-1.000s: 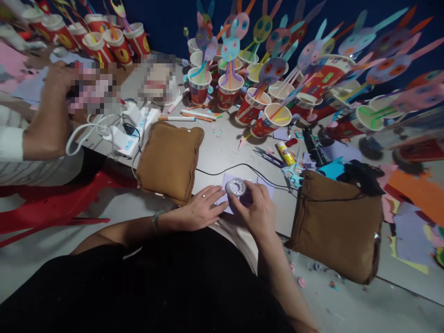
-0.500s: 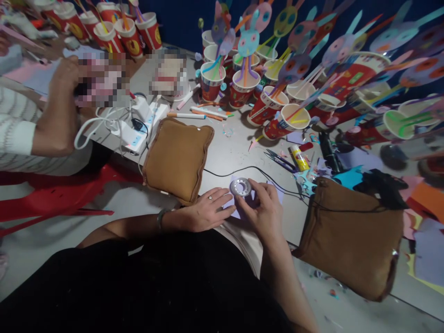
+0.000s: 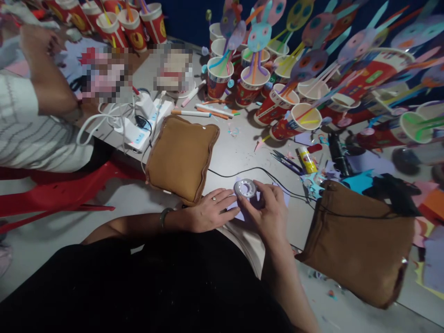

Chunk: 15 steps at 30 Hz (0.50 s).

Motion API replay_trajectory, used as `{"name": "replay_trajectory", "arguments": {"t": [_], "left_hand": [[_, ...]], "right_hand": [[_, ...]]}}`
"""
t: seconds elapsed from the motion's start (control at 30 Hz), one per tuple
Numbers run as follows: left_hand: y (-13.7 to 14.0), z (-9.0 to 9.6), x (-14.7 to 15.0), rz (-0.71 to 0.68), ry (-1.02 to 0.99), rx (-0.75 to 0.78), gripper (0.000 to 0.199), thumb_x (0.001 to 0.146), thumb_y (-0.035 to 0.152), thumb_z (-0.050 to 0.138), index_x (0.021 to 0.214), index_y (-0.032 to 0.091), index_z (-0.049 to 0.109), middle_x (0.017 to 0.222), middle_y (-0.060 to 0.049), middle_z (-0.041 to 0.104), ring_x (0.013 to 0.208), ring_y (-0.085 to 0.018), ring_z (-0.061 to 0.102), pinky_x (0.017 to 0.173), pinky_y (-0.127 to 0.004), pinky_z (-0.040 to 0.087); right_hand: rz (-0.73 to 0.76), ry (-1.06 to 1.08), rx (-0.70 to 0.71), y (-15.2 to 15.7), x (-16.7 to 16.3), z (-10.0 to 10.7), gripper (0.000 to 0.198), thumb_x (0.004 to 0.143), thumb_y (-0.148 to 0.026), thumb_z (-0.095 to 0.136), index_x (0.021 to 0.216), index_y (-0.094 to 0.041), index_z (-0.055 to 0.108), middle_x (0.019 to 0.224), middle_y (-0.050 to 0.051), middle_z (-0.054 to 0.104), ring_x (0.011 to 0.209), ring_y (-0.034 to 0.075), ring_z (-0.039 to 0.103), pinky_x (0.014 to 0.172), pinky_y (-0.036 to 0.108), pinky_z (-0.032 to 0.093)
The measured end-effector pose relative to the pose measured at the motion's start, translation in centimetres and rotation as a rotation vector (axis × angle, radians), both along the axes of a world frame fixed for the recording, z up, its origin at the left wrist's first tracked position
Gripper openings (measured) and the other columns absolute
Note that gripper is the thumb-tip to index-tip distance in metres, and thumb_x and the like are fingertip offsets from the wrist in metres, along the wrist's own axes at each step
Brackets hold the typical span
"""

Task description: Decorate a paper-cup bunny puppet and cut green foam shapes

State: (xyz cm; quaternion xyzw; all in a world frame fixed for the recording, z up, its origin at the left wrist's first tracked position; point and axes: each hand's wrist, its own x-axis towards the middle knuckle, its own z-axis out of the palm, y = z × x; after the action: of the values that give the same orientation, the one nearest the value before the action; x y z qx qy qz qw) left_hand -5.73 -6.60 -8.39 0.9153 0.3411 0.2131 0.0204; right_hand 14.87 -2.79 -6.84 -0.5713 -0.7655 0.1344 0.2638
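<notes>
1. The right hand (image 3: pixel 269 212) grips the roll (image 3: pixel 239 189) at its side, between thumb and fingers.
2. The left hand (image 3: pixel 210 212) grasps nothing; its fingers are stretched, the tips just beside the roll. Whether they touch it, I cannot tell.
3. The roll, grey with a pale inner ring, is over purple paper (image 3: pixel 245 212) at the near edge of the worktop (image 3: pixel 231 152).
4. Brown cushions flank the hands along that edge: the left cushion (image 3: pixel 182 159) and the right cushion (image 3: pixel 360 245), which juts past the edge.
5. A black cable (image 3: pixel 255 168) runs behind the roll, from one cushion onto the other.
6. Scissors (image 3: pixel 287 162) and a yellow glue stick (image 3: pixel 307 159) lie beyond the cable, towards the right cushion.
7. Markers (image 3: pixel 190 113) lie behind the left cushion; a white power strip (image 3: pixel 138 138) sits left of it, by the near edge.
8. Red cups (image 3: pixel 217 86) with paper rabbit heads crowd the far edge.
9. Further left, a co-worker's arm (image 3: pixel 52 95) reaches over the worktop.
</notes>
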Motion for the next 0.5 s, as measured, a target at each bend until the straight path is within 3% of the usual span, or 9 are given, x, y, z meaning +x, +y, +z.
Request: {"name": "replay_trajectory", "arguments": {"t": [0.5], "left_hand": [[-0.08, -0.58, 0.01, 0.005, 0.016, 0.024, 0.038, 0.091, 0.023, 0.059, 0.128, 0.015, 0.057, 0.133, -0.016, 0.058, 0.133, -0.03, 0.049, 0.115, -0.048, 0.038]], "right_hand": [[-0.026, -0.039, 0.007, -0.07, 0.07, -0.21, 0.048, 0.086, -0.054, 0.065, 0.122, -0.022, 0.066, 0.103, 0.008, 0.06, 0.087, 0.02, 0.06, 0.068, 0.032, 0.052]]}}
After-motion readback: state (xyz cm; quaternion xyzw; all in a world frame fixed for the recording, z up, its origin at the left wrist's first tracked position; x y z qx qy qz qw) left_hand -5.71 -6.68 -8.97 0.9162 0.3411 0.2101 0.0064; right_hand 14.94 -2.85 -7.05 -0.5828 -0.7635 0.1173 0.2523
